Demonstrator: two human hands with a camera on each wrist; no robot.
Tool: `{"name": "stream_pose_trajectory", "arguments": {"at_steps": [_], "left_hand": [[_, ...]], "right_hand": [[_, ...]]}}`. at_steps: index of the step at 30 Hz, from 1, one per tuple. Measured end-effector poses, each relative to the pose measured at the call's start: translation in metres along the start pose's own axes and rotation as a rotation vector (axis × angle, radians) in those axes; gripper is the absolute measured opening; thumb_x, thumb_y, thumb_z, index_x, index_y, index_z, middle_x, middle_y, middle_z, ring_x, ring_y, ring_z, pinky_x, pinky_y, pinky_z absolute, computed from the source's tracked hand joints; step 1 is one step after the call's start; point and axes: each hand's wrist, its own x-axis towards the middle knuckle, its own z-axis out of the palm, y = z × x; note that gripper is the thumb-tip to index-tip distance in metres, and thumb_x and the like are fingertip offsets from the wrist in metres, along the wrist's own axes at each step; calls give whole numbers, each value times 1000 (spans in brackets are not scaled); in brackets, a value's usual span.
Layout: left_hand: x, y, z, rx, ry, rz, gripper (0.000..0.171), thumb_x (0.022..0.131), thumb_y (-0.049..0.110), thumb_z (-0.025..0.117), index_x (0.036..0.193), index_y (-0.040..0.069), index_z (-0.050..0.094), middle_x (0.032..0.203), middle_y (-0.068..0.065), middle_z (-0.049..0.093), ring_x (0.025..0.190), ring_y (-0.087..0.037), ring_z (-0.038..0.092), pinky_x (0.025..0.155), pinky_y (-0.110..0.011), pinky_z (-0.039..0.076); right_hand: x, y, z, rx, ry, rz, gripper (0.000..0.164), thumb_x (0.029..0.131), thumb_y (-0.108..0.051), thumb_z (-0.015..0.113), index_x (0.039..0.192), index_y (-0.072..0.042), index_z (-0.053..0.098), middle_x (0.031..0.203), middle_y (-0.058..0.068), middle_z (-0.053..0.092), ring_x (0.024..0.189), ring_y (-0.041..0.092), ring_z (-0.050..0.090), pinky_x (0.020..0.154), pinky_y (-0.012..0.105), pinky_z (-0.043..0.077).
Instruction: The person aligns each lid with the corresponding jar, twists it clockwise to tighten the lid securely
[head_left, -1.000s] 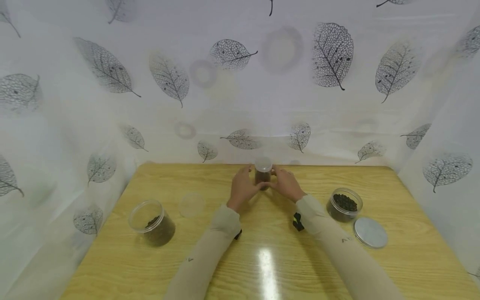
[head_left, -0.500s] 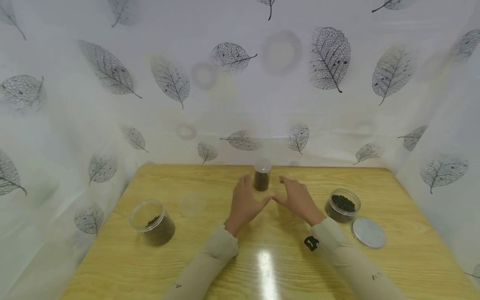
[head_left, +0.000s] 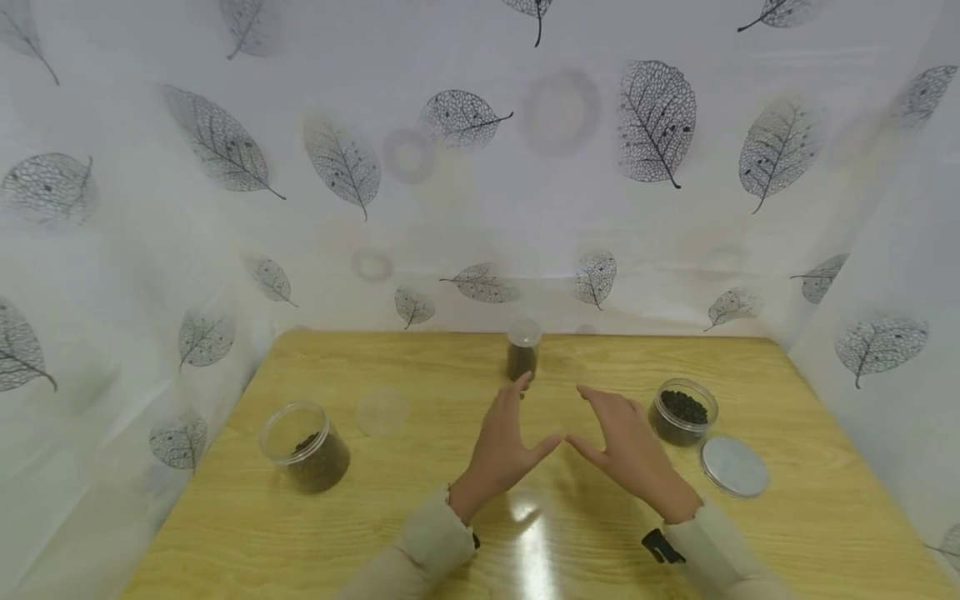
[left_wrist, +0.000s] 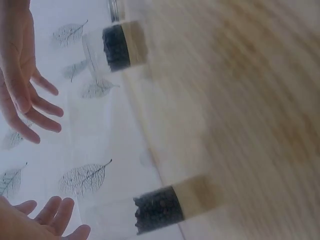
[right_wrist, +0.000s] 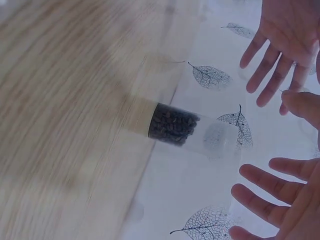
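A lidded clear jar [head_left: 522, 360], part filled with dark seeds or beans, stands upright near the table's back edge. My left hand [head_left: 501, 450] is nearer to me than this jar, and its fingertips overlap the jar's base in the head view. To the right, my right hand [head_left: 633, 450] is over the table with fingers extended. Neither hand holds anything, and the thumb tips nearly meet. In the left wrist view the same jar [left_wrist: 160, 210] appears sideways below my right hand [left_wrist: 20, 70]. The right wrist view shows the jar [right_wrist: 172, 125] apart from both hands.
At left stands an open wide jar [head_left: 321, 458] with dark contents, and a clear disc-shaped lid [head_left: 383, 412] lies near it. An open jar [head_left: 681, 417] of dark beans and a silver lid [head_left: 735, 467] are at right. A leaf-print curtain [head_left: 480, 200] hangs behind the table.
Both hands have let go of the middle jar and drawn back toward me, the right hand also shifting right. The jar stays standing at the back.
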Motion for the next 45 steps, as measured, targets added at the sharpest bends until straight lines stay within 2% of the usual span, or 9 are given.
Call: {"name": "stream_pose_trajectory", "arguments": {"at_steps": [5,9,13,18,22,25,29,36,45], "left_hand": [[-4,5,5,-30,-21,38,86,82,34,71,146,4,23,137,-14,45,121,-30,49,97,-45,46],[-6,6,9,-26,-15,54,85,80,32,73,145,3,26,136,-14,46,120,-30,50,97,-44,46],[-6,8,12,26,-4,78,81,80,32,73,142,3,31,135,-13,47,119,-27,50,97,-43,46],[-9,11,9,122,-6,111,69,78,31,75,135,9,43,129,-8,49,117,-23,51,96,-41,46],[-13,14,4,188,-31,119,61,80,34,72,132,15,46,125,-5,53,112,-20,53,93,-39,48],[-16,17,0,209,-46,122,59,81,35,71,131,18,47,123,-4,54,110,-20,55,91,-39,49],[-16,22,-3,209,-49,149,60,80,34,72,131,15,48,122,-5,55,109,-20,56,90,-38,49],[-4,24,8,166,-46,203,68,79,33,74,135,8,44,125,-6,55,115,-20,54,96,-35,47],[29,27,41,-8,-160,136,77,81,31,72,143,11,31,134,-7,48,122,-21,49,100,-32,45]], "right_hand": [[-15,3,-10,-27,69,-77,64,83,-44,65,130,-3,50,121,13,61,111,31,56,93,56,42],[-24,6,-18,-34,115,-122,66,91,-58,45,126,-2,54,117,12,63,107,30,57,89,55,43],[-30,10,-29,-62,160,-168,69,94,-60,31,119,-2,58,110,13,64,100,30,59,85,55,44],[-36,18,-42,-111,209,-212,67,95,-58,29,109,-3,64,103,11,66,93,29,61,83,52,44],[-40,26,-51,-125,213,-221,65,96,-56,30,105,-3,66,100,10,67,91,27,62,82,52,45],[-43,32,-58,-127,210,-213,65,96,-56,30,102,-3,67,97,9,67,89,26,61,79,50,45],[-47,39,-68,-114,210,-192,66,96,-57,29,99,-4,68,95,9,67,87,27,60,78,49,43],[-54,53,-81,-117,239,-163,63,96,-56,32,97,-5,68,91,9,68,85,29,60,81,50,41],[-66,77,-85,-142,236,-94,68,93,-62,32,98,-4,67,93,12,68,87,32,60,77,56,42]]}}
